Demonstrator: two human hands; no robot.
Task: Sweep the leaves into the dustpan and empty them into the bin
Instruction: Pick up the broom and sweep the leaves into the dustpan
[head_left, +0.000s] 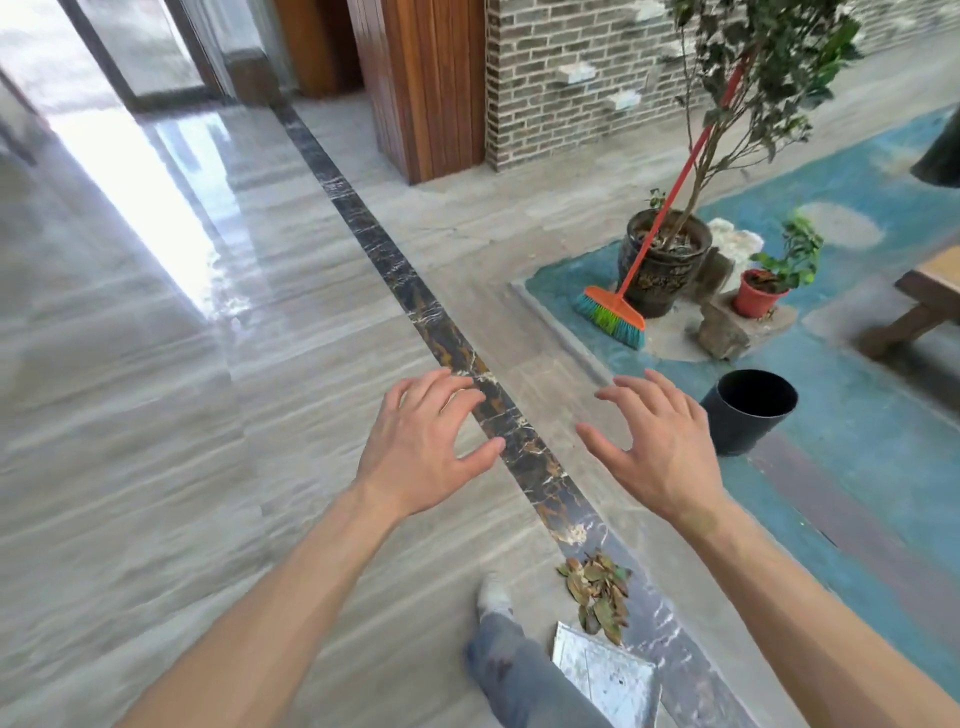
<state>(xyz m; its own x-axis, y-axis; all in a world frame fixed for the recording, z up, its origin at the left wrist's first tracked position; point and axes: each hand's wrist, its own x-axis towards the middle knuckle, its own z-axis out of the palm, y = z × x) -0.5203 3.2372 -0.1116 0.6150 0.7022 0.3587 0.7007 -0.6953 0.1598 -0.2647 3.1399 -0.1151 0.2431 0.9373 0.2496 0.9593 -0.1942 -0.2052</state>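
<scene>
Both hands empty, fingers spread: left hand (423, 441), right hand (657, 447). One broom (613, 312) lies at one o'clock from the right hand, the nearer one; its red handle leans up-right against a potted tree (665, 254). One leaf pile (597, 592), one dustpan (605, 675), one bin (745, 410) at three o'clock.

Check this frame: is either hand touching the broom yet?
Apart. The head view shows left hand and right hand held empty, the broom farther off.
</scene>
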